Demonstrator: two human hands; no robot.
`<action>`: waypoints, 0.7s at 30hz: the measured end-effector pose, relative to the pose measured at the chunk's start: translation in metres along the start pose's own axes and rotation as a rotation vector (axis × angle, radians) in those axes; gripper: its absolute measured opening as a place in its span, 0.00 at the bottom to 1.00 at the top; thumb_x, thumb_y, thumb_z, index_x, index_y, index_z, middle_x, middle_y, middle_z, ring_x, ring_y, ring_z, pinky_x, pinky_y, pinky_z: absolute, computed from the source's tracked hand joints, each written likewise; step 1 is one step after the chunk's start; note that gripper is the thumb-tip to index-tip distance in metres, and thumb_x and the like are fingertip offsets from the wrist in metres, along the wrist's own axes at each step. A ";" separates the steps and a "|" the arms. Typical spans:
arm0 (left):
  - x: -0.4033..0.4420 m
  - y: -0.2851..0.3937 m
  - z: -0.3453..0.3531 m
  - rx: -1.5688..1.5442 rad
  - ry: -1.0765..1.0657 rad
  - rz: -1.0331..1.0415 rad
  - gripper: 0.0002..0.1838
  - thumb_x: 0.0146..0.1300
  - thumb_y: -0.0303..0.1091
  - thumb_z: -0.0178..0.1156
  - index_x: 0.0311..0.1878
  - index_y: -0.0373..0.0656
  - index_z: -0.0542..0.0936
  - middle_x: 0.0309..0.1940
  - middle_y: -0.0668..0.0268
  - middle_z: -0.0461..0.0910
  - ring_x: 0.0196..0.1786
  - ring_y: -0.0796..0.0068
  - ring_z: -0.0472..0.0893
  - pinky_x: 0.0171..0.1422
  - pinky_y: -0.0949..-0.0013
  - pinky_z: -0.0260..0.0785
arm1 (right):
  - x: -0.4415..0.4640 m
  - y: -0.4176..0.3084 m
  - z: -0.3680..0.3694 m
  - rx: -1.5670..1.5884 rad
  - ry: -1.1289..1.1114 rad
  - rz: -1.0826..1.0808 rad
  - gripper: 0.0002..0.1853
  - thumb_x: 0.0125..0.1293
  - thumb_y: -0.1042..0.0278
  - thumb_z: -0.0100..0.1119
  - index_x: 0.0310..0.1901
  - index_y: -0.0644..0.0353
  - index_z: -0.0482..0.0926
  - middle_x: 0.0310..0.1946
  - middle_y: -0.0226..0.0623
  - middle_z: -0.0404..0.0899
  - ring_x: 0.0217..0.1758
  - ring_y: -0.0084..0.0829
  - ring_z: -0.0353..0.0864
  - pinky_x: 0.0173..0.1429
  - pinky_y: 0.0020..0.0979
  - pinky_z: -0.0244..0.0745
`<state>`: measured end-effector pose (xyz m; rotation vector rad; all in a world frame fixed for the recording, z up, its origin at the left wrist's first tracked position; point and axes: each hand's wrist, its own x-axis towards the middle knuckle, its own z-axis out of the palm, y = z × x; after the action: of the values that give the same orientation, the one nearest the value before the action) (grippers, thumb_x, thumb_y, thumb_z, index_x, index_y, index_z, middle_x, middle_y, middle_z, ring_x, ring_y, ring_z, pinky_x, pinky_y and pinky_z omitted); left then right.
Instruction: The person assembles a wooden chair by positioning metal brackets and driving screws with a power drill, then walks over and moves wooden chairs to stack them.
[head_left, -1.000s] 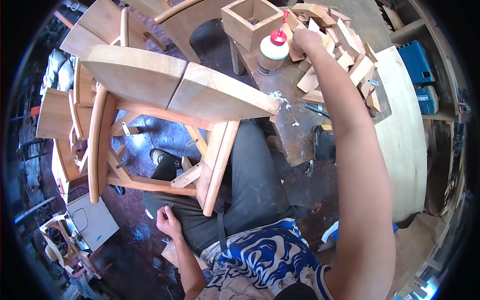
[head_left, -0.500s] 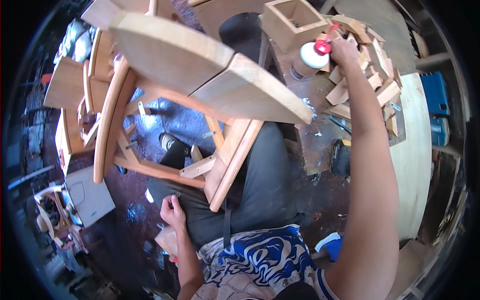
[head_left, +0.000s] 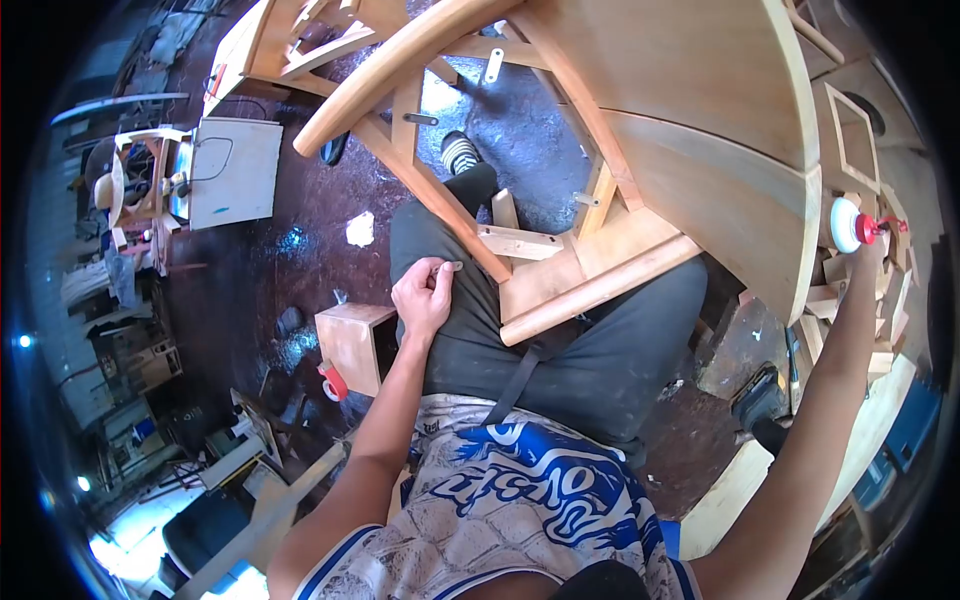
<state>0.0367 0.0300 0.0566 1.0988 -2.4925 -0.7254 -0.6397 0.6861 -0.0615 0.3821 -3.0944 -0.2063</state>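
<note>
My left hand (head_left: 420, 298) is closed by my thigh, with a small metal piece (head_left: 455, 267) pinched between thumb and finger. The wooden chair frame (head_left: 575, 300) lies tilted over my lap, its two broad panels (head_left: 700, 170) to the right. Small metal plates (head_left: 494, 66) stick out from its inner braces. At the far right my right hand (head_left: 866, 256) is beside the red cap of a white bottle (head_left: 845, 225), near wood offcuts (head_left: 825, 300); its fingers are hidden.
An open wooden box (head_left: 848, 135) stands beyond the bottle. A black and yellow tool (head_left: 760, 395) is at the table's edge. On the left are a small wooden box (head_left: 352, 345), red tape (head_left: 332, 382) and a pale board (head_left: 235, 172). More wooden frames stand at the upper left.
The view has swung left, so the chair, bottle and offcuts appear further right. My left hand keeps its pinch. My right hand still reaches to the offcuts and bottle area.
</note>
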 end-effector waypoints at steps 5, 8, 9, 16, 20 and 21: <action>0.002 0.002 0.000 -0.004 0.038 0.009 0.08 0.63 0.36 0.68 0.32 0.44 0.85 0.19 0.64 0.77 0.20 0.70 0.77 0.28 0.66 0.68 | -0.004 0.012 0.010 -0.145 0.058 -0.104 0.22 0.63 0.53 0.62 0.57 0.50 0.80 0.48 0.47 0.85 0.50 0.50 0.85 0.50 0.48 0.79; 0.000 0.003 -0.003 -0.013 0.010 -0.029 0.08 0.63 0.37 0.68 0.32 0.45 0.85 0.19 0.64 0.77 0.20 0.69 0.77 0.27 0.66 0.67 | -0.008 -0.004 -0.013 -0.157 0.017 -0.138 0.22 0.63 0.54 0.60 0.57 0.52 0.80 0.48 0.50 0.85 0.51 0.54 0.84 0.51 0.51 0.79; 0.001 0.002 -0.002 -0.025 0.011 -0.035 0.08 0.63 0.37 0.68 0.32 0.45 0.85 0.20 0.64 0.77 0.20 0.69 0.76 0.27 0.65 0.67 | -0.017 -0.021 -0.035 -0.196 -0.032 -0.161 0.20 0.66 0.52 0.57 0.54 0.53 0.81 0.46 0.51 0.85 0.52 0.54 0.84 0.52 0.51 0.79; -0.007 -0.002 -0.006 -0.042 0.050 0.052 0.08 0.64 0.37 0.66 0.34 0.43 0.86 0.24 0.59 0.81 0.27 0.62 0.82 0.35 0.63 0.74 | -0.057 -0.090 -0.180 0.512 0.262 -0.227 0.22 0.64 0.46 0.63 0.42 0.61 0.85 0.36 0.51 0.85 0.41 0.41 0.87 0.47 0.43 0.77; -0.016 -0.016 0.004 -0.201 -0.012 0.001 0.10 0.68 0.37 0.65 0.38 0.38 0.85 0.25 0.61 0.82 0.28 0.76 0.80 0.37 0.67 0.74 | -0.099 -0.093 -0.299 0.181 0.063 0.089 0.18 0.55 0.53 0.61 0.30 0.62 0.86 0.24 0.44 0.84 0.31 0.41 0.85 0.43 0.41 0.78; -0.017 -0.017 0.003 -0.193 -0.019 0.017 0.10 0.68 0.37 0.65 0.38 0.39 0.85 0.24 0.61 0.82 0.27 0.76 0.79 0.36 0.67 0.73 | -0.112 -0.086 -0.318 0.262 0.008 0.128 0.16 0.54 0.55 0.62 0.31 0.62 0.86 0.23 0.40 0.84 0.29 0.33 0.84 0.41 0.36 0.78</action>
<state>0.0565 0.0345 0.0432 1.0046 -2.3845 -0.9526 -0.5001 0.5894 0.2424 0.1864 -3.1280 0.2047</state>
